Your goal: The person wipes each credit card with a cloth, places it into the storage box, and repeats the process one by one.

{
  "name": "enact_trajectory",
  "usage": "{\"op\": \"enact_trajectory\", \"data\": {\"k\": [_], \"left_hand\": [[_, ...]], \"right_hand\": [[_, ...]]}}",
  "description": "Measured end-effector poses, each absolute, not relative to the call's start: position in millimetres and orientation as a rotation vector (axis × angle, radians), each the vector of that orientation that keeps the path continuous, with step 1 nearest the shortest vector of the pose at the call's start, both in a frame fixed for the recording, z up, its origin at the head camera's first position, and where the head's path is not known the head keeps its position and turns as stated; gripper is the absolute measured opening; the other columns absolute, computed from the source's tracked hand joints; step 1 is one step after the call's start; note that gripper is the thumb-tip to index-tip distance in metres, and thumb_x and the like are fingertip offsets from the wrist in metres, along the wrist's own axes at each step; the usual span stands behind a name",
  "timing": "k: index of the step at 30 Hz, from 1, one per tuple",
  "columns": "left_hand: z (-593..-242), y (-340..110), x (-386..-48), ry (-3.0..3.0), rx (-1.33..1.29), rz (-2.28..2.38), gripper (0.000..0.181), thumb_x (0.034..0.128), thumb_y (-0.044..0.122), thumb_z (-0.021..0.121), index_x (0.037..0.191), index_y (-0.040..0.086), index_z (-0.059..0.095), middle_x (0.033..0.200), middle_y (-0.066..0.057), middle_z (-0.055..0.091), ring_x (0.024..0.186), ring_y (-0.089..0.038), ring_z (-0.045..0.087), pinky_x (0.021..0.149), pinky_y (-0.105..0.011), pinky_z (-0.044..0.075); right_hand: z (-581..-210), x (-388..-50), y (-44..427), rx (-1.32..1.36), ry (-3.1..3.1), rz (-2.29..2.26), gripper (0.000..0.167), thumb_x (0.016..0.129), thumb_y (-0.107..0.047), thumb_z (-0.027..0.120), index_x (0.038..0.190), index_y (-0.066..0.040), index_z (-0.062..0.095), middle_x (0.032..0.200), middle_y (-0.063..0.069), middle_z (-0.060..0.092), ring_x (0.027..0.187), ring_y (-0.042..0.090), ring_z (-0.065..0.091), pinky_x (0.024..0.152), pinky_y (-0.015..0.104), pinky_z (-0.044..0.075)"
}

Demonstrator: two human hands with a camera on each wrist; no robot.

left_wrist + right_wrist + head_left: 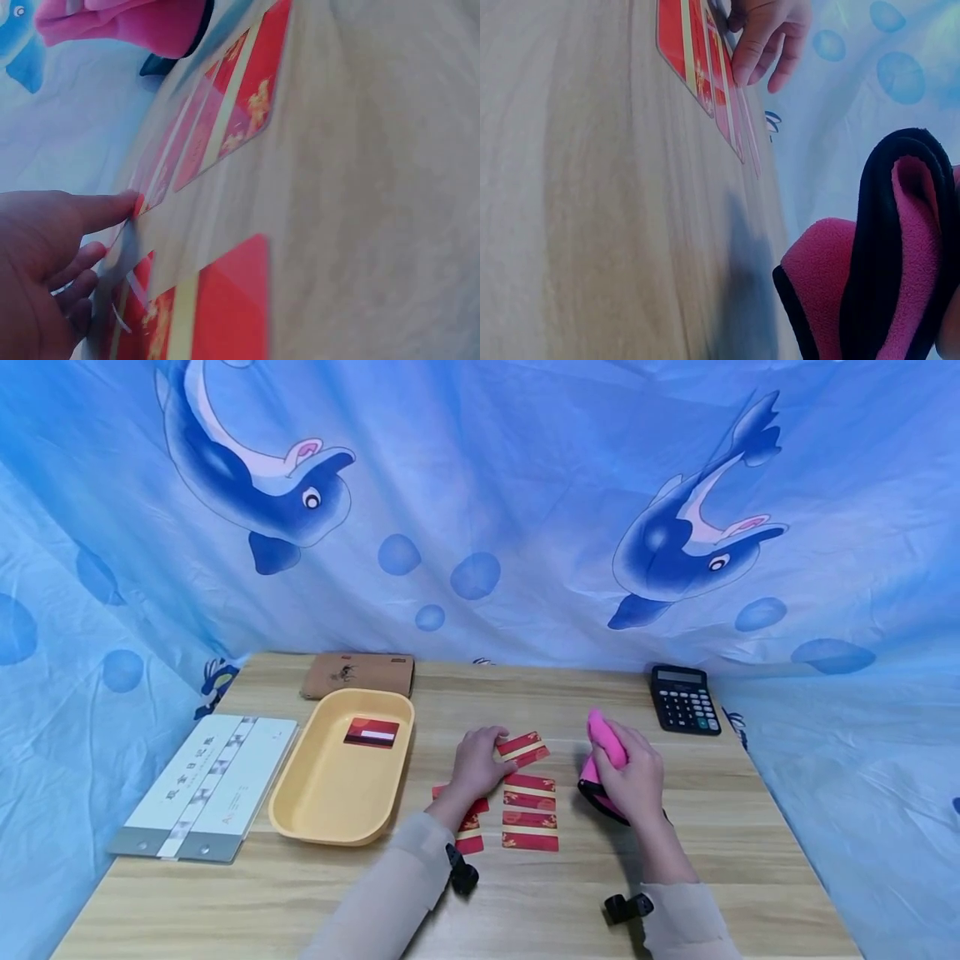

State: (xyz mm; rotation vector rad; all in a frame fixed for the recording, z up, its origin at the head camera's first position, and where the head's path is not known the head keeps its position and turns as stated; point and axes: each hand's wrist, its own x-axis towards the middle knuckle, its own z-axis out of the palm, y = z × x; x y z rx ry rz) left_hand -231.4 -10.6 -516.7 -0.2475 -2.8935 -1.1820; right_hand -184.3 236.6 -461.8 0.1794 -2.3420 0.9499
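Note:
My left hand (pixel 480 762) holds a red card (pixel 523 749) with a cream band by its left end, thumb at the lower edge and fingers near the upper one. That card lies askew on the table. Below it are two more red cards, one (pixel 529 793) above the other (pixel 530 831). Further red cards (pixel 469 835) lie left of these, partly hidden by my left wrist. My right hand (pixel 635 772) grips a bunched pink cloth (pixel 821 255) with black edging, to the right of the cards and raised off the table in the right wrist view.
A yellow tray (pixel 288 810) at left holds one red card (pixel 372 732) with a dark stripe. Beyond it lies a brown wallet (pixel 358 675). White-and-grey notebooks (pixel 210 785) lie at far left. A black calculator (pixel 685 699) sits back right, before a blue dolphin curtain (pixel 525 485).

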Motion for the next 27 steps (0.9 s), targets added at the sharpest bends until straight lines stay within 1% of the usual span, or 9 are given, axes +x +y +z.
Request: {"op": "enact_trajectory", "data": {"k": [4, 8, 13, 17, 20, 22, 23, 27], "left_hand": [[-515, -12, -232, -2.931, -0.279, -1.188, 0.059, 0.0878, 0.027, 0.081, 0.14, 0.013, 0.058, 0.133, -0.007, 0.06, 0.125, -0.026, 0.05, 0.108, -0.046, 0.042], [-513, -13, -232, -2.954, -0.305, -1.169, 0.063, 0.0878, 0.029, 0.081, 0.143, 0.014, 0.055, 0.134, -0.008, 0.058, 0.125, -0.026, 0.048, 0.107, -0.046, 0.042], [-512, -14, -232, -2.958, -0.314, -1.184, 0.061, 0.0866, 0.027, 0.083, 0.141, 0.014, 0.057, 0.131, -0.008, 0.059, 0.122, -0.026, 0.049, 0.106, -0.045, 0.042], [-511, -17, -232, -2.935, -0.356, -1.263, 0.054, 0.0855, 0.019, 0.084, 0.134, 0.016, 0.059, 0.126, -0.008, 0.058, 0.119, -0.027, 0.049, 0.105, -0.046, 0.04], [-510, -20, -233, -2.898, -0.397, -1.389, 0.052, 0.0858, 0.01, 0.082, 0.131, 0.017, 0.058, 0.124, -0.008, 0.053, 0.118, -0.027, 0.05, 0.104, -0.045, 0.043], [-510, -21, -233, -2.877, -0.422, -1.459, 0.054, 0.0864, 0.005, 0.08, 0.133, 0.018, 0.056, 0.124, -0.007, 0.05, 0.116, -0.026, 0.051, 0.103, -0.043, 0.046], [-510, -21, -233, -2.863, -0.438, -1.488, 0.058, 0.0865, 0.002, 0.079, 0.137, 0.017, 0.054, 0.124, -0.008, 0.049, 0.114, -0.026, 0.052, 0.101, -0.043, 0.048], [-511, -22, -234, -2.802, -0.442, -1.574, 0.08, 0.086, -0.007, 0.075, 0.154, 0.016, 0.039, 0.13, -0.012, 0.05, 0.102, -0.024, 0.055, 0.091, -0.038, 0.054]], "right_hand": [[-465, -184, 237, 0.17, -2.351, 0.956, 0.044, 0.084, -0.008, 0.079, 0.127, -0.006, 0.07, 0.117, 0.015, 0.071, 0.104, 0.034, 0.067, 0.088, 0.049, 0.055], [-468, -184, 237, 0.175, -2.36, 0.964, 0.044, 0.085, -0.009, 0.079, 0.127, -0.006, 0.07, 0.119, 0.015, 0.07, 0.107, 0.035, 0.066, 0.092, 0.051, 0.054], [-470, -184, 237, 0.184, -2.389, 0.959, 0.044, 0.086, -0.011, 0.079, 0.128, -0.006, 0.069, 0.121, 0.014, 0.07, 0.11, 0.035, 0.066, 0.093, 0.053, 0.054], [-469, -183, 236, 0.18, -2.409, 0.972, 0.044, 0.087, -0.013, 0.079, 0.129, -0.007, 0.069, 0.123, 0.013, 0.069, 0.112, 0.033, 0.066, 0.094, 0.052, 0.054], [-469, -182, 235, 0.18, -2.412, 0.985, 0.044, 0.087, -0.013, 0.079, 0.129, -0.007, 0.068, 0.124, 0.012, 0.069, 0.113, 0.033, 0.066, 0.095, 0.052, 0.054], [-469, -182, 235, 0.182, -2.408, 0.991, 0.044, 0.087, -0.013, 0.079, 0.129, -0.007, 0.069, 0.124, 0.012, 0.069, 0.112, 0.032, 0.066, 0.095, 0.051, 0.055], [-469, -182, 235, 0.184, -2.406, 0.992, 0.043, 0.087, -0.013, 0.079, 0.129, -0.008, 0.069, 0.124, 0.012, 0.069, 0.112, 0.032, 0.066, 0.095, 0.051, 0.055], [-469, -182, 235, 0.193, -2.396, 0.991, 0.043, 0.086, -0.013, 0.079, 0.128, -0.009, 0.07, 0.122, 0.012, 0.07, 0.111, 0.032, 0.067, 0.093, 0.05, 0.055]]}}
